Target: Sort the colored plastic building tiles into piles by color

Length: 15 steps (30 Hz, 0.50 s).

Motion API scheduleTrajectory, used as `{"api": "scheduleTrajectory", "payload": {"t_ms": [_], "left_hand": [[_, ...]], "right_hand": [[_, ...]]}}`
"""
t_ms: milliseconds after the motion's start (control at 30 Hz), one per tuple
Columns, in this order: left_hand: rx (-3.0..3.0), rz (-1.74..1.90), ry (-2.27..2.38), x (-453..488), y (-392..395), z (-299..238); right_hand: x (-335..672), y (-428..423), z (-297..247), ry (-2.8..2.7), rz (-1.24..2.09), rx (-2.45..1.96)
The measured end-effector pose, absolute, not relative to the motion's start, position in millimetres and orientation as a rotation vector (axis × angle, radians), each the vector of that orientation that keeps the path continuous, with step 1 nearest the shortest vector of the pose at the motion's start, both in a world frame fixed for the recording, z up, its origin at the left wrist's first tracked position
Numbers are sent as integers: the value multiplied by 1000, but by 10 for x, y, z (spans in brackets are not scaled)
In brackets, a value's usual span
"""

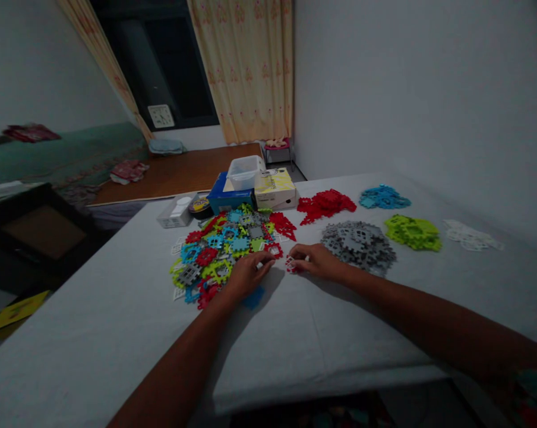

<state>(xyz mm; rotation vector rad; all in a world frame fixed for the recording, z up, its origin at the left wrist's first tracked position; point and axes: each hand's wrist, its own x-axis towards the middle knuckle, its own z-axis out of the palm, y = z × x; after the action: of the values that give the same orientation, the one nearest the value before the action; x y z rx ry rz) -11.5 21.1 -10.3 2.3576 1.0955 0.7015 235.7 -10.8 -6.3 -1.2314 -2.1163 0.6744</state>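
Observation:
A mixed heap of flat plastic interlocking pieces (239,244) in red, blue, green, grey and white lies in the middle of the table. My left hand (249,274) is at the heap's right edge, thumb and forefinger slightly apart. Just beyond its fingertips is a red square-framed piece (275,250). My right hand (315,261) pinches a small red interlocking piece (290,265) low over the cloth, with something white beside it. Under my left wrist lies a blue piece (253,298), partly covered.
Sorted piles stand to the right: red (327,204), grey (360,245), blue (384,197), green (413,232) and white (471,235). Behind the heap are a blue box (231,198), a yellow-and-white box (276,190), a clear tub (245,171) and a white box (176,212).

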Motion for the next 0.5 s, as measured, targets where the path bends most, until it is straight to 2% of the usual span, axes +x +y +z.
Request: {"api": "scheduleTrajectory", "payload": {"t_ms": [167, 333, 500], "left_hand": [[2563, 464, 1297, -279, 314, 29], [2785, 189, 1192, -304, 306, 114], [2798, 122, 1129, -316, 342, 103]], "right_hand": [[2821, -185, -31, -2068, 590, -1287], [3129, -382, 51, -1994, 561, -1295], [3733, -500, 389, -1571, 549, -1448]]}}
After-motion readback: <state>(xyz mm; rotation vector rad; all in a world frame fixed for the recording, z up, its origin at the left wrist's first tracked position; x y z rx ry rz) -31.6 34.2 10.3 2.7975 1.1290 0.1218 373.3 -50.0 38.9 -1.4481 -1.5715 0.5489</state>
